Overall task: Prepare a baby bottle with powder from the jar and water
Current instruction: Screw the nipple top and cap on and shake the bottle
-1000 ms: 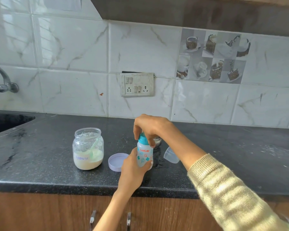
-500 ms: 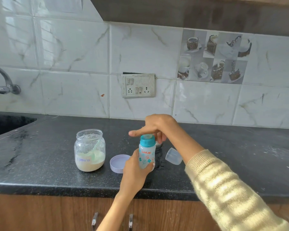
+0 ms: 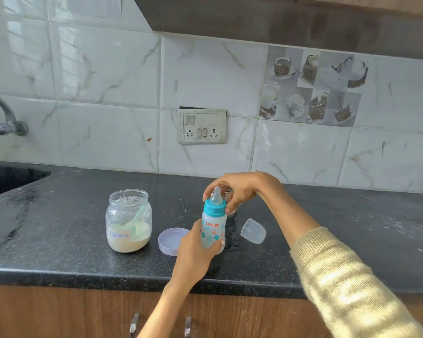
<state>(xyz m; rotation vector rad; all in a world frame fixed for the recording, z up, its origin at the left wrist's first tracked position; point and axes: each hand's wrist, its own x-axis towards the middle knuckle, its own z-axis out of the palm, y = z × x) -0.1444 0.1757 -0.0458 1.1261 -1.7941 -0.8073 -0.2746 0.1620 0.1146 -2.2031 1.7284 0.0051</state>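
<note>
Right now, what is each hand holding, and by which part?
Left hand grips the bottle by its lower body. Right hand pinches the bottle's teal collar with its fingertips.

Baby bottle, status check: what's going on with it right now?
Left hand grips baby bottle body. Right hand fingers on teal collar, nipple on. Clear cap lies off, beside it. Formula jar open, nothing blocking.

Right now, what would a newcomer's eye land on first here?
The baby bottle with its teal collar, upright mid-counter: the left hand grips its body, the right hand pinches the collar. Left of it stands the open formula jar with a scoop inside, its lilac lid lying between them.
</note>
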